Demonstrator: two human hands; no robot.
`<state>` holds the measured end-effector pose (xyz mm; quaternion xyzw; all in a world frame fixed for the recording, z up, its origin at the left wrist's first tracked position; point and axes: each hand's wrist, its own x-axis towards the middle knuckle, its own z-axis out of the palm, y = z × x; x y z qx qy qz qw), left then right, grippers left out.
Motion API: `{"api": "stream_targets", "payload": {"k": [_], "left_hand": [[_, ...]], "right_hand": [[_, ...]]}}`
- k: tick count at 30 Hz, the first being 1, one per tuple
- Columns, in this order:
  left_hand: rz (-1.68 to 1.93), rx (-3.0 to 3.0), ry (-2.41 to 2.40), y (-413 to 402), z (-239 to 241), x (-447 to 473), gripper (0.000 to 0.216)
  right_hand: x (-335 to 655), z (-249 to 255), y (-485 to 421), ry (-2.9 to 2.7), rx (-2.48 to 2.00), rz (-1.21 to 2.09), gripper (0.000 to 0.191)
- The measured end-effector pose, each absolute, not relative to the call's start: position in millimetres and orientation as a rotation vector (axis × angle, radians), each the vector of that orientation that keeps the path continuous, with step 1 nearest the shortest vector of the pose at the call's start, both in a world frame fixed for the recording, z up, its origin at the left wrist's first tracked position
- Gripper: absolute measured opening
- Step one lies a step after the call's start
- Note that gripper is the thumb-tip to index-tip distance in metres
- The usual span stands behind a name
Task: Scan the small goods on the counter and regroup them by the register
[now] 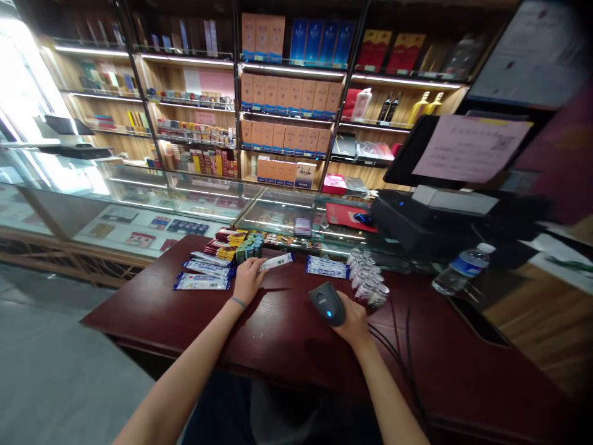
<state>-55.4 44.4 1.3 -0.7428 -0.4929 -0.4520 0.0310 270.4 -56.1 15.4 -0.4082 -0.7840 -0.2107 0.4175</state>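
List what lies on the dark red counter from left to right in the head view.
Blue-and-white packets → left hand holding a white packet → another blue-and-white packet → right hand holding a barcode scanner → cluster of small bottles → water bottle.

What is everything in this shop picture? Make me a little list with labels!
place: shop counter, dark red wooden table
left hand: holds a white and blue packet just above the table
right hand: grips a barcode scanner with a blue light
left of the hands: more flat packets, small colourful boxes
right of the scanner: cluster of small bottles, another packet
far right: water bottle lying tilted, till machine
behind: glass case, shelves of boxes
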Motion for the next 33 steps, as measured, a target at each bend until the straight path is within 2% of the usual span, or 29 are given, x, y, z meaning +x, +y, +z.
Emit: {"api": "stream_targets", "payload": {"k": [8, 14, 18, 22, 26, 33], "left_hand": [[-1.333, -2.303, -1.550, 48.7, -5.1, -29.8, 0.029], [-1.308, -2.255, -1.582, 52.9, -9.9, -36.2, 0.028], [-1.335, -2.257, -1.571, 55.2, -11.6, -36.0, 0.029], [-1.461, -2.313, -1.533, 55.9, -14.1, -35.6, 0.031], [-1.632, -2.457, -1.560, 52.7, -13.9, -34.6, 0.033], [-1.868, -2.789, -2.078, 51.4, -0.3, -30.9, 0.045]], "right_hand": [[270.5, 9.1, -68.4, -2.040, -1.057, -0.483, 0.047], [262.1, 11.6, -67.5, -2.093, -1.008, -0.465, 0.031], [263.7, 11.8, -68.3, -2.087, -1.015, -0.445, 0.031], [266.3, 11.0, -69.1, -2.058, -1.027, -0.462, 0.040], [274.1, 9.6, -67.2, -2.005, -1.045, -0.497, 0.040], [298.0, 12.3, -63.7, -1.923, -1.087, -0.516, 0.045]]}}
